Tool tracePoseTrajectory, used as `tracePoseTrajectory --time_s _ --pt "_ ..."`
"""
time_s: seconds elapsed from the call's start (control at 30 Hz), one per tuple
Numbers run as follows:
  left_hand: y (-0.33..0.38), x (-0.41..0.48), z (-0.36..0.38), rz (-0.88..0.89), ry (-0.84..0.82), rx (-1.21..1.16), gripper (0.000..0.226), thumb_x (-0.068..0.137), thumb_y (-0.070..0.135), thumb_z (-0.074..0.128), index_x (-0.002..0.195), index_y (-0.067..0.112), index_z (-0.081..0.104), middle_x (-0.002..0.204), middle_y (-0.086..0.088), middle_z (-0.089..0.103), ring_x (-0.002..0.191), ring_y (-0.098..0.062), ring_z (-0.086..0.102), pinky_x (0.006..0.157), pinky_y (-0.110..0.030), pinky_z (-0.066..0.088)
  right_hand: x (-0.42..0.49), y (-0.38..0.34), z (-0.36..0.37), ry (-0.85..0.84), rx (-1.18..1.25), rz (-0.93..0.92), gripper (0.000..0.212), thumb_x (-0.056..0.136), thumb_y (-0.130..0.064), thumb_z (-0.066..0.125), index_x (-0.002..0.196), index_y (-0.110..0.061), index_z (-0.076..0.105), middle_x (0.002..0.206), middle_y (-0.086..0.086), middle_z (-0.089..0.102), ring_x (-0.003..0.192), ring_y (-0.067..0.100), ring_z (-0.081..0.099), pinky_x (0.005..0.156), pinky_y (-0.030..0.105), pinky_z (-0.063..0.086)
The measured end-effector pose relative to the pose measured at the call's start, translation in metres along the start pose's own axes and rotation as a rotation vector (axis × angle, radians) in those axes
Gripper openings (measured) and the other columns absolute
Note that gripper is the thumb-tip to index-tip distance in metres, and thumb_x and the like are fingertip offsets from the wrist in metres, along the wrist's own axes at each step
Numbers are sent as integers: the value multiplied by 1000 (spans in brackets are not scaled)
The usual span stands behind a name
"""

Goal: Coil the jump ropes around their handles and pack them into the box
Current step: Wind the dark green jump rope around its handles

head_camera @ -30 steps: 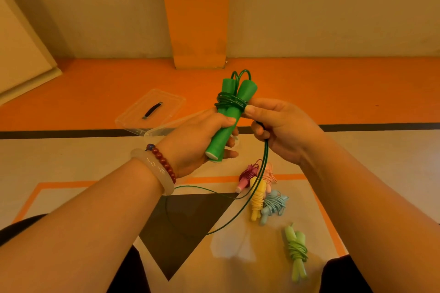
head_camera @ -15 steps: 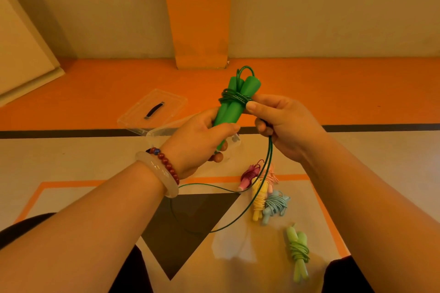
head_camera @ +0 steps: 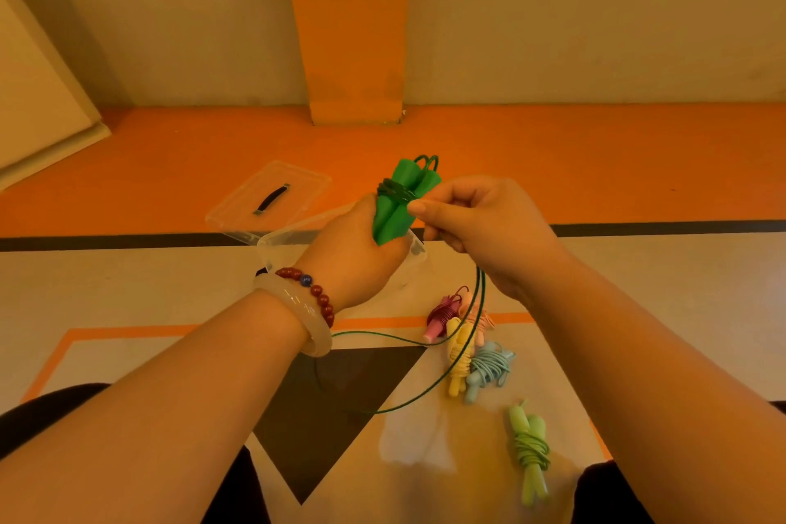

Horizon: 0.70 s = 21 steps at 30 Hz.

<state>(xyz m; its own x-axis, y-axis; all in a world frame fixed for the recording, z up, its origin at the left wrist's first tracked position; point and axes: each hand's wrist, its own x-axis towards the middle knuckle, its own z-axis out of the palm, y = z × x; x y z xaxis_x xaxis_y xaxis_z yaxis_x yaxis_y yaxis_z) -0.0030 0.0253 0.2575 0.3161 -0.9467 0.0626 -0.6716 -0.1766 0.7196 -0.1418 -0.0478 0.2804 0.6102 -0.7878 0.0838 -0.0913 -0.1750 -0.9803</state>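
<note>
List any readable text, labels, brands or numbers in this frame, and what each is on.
None readable. No print shows on the green handles gripped by the left hand, the green cord pinched by the right hand, the clear lid, the clear box or the wound ropes on the floor. Floor marks are plain shapes.

Head-worn view, forward and downward.

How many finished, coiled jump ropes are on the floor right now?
5: maroon-corded rope, peach rope beside it, yellow rope, light blue rope, and light green rope apart, nearest the person. The cluster overlaps, so another may be hidden.
</note>
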Motion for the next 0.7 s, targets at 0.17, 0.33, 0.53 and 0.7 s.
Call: tracePoseTrajectory --time_s 0.17,0.33,0.53,0.7 --pt "-3 -1 -4 16 -18 74 28 93 31 57 118 25 44 82 8 55 63 -5 49 50 -24 32 -2 -3 2 -77 -77 -45 14 85 -15 70 72 -10 68 55 -1 63 45 6 43 45 17 37" --pt "-4 -2 -12 44 49 7 28 92 30 60 118 26 53 82 12 55 67 -2 52 51 -18 36 1 6 -3 -105 -49 4 16 86 -12 68 70 -12 70 56 1 63 44 8 41 44 17 34" --pt "4 -6 -8 -9 58 -184 25 90 26 63 114 28 54 78 12 55 53 7 50 44 -9 35 7 26 -9 -74 162 125 25 93 -10 57 70 -10 66 55 -1 58 43 7 39 43 17 29" --pt "7 -7 -2 -141 -30 -594 48 90 19 63 130 36 41 79 3 53 54 -8 45 47 -23 34 10 32 -10 -62 237 134 22 94 -12 55 74 -3 61 55 0 53 42 6 36 42 15 29"
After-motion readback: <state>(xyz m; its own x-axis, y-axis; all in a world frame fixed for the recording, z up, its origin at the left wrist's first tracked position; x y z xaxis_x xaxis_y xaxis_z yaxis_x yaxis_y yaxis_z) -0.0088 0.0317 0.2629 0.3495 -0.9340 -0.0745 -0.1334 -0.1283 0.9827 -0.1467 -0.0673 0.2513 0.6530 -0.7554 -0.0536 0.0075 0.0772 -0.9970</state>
